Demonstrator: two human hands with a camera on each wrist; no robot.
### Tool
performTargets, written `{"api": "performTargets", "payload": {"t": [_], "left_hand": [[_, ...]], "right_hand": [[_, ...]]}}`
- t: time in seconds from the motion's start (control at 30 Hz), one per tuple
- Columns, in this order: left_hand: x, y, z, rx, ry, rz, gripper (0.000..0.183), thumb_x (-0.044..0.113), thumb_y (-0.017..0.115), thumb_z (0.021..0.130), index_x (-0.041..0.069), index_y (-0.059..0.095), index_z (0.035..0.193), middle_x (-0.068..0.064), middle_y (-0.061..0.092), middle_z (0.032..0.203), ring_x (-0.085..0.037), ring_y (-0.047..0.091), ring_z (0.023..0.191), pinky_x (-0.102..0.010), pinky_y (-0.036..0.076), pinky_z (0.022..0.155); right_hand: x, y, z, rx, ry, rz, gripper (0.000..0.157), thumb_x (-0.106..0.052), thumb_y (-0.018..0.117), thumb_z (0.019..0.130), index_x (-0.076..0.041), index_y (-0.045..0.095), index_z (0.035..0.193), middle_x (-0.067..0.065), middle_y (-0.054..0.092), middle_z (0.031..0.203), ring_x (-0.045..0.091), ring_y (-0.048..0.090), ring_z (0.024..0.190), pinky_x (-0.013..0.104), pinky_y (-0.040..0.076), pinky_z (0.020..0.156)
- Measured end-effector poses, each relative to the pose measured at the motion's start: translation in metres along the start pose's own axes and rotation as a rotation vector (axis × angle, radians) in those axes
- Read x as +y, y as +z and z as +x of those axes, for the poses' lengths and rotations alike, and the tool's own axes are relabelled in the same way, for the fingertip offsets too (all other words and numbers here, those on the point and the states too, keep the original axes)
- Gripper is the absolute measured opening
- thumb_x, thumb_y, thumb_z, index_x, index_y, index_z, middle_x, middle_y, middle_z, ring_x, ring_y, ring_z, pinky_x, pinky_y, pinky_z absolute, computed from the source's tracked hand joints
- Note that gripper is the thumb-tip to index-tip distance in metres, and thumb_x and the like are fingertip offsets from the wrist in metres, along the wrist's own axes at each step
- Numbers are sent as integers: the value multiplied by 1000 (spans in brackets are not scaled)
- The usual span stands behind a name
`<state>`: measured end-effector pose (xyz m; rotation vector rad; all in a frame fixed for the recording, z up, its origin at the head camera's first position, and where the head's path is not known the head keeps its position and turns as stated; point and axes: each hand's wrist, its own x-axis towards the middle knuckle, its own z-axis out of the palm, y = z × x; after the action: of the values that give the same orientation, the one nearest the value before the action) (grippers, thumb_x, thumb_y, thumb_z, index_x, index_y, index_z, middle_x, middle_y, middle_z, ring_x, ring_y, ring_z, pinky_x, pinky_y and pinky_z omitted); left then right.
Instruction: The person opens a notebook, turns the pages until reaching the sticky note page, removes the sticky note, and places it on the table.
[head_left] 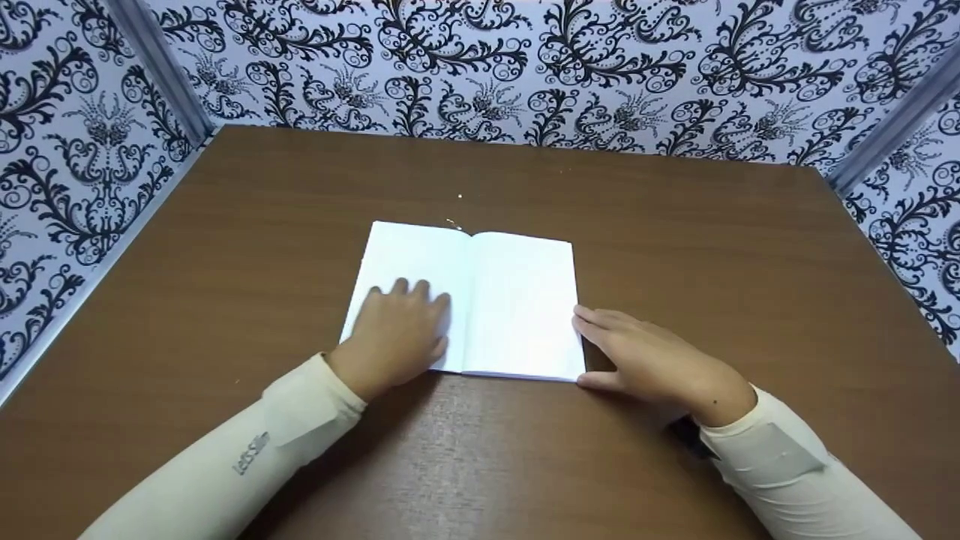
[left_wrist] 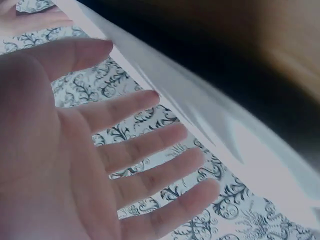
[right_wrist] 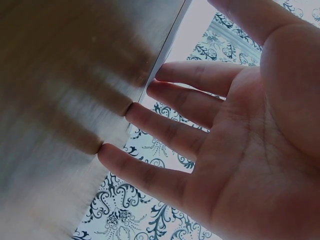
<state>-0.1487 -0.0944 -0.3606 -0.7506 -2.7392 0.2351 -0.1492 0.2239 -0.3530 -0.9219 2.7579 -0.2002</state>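
An open notebook with blank white pages lies flat on the brown table, its fold running between the two pages. My left hand rests on the lower part of the left page, fingers spread and fairly straight. In the left wrist view the fingertips meet the white page surface. At the right page's outer edge is my right hand, its fingertips touching that edge and its thumb at the lower right corner. The right wrist view shows its straight fingers with two tips on the table.
The brown wooden table extends around the notebook. Small pale crumbs lie just beyond the notebook's fold. Behind the table stands a wall with black floral patterns, and similar panels flank both sides.
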Motion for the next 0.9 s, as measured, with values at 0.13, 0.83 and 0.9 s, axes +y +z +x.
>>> {"api": "performTargets", "payload": {"t": [0.13, 0.83, 0.9], "left_hand": [[11, -1, 7, 3, 34, -65, 34, 38, 65, 91, 7, 63, 106, -13, 65, 87, -32, 65, 75, -44, 52, 54], [37, -6, 18, -264, 77, -159, 77, 66, 63, 86, 15, 51, 143, -16, 61, 125, -38, 65, 109, -53, 56, 84], [37, -8, 18, -256, 83, -142, 77, 67, 63, 86, 15, 52, 142, -16, 62, 122, -37, 66, 106, -52, 57, 82]], "right_hand": [[0, 0, 0, 3, -8, -1, 73, -39, 68, 94, 2, 42, 149, 20, 39, 157, 40, 39, 144, 56, 35, 113], [0, 0, 1, 4, -2, 1, 74, -38, 68, 93, 3, 42, 149, 21, 39, 157, 40, 39, 144, 56, 35, 113], [0, 0, 1, -1, 5, -2, 75, -39, 68, 93, 2, 41, 149, 20, 38, 158, 39, 39, 145, 56, 36, 113]]}}
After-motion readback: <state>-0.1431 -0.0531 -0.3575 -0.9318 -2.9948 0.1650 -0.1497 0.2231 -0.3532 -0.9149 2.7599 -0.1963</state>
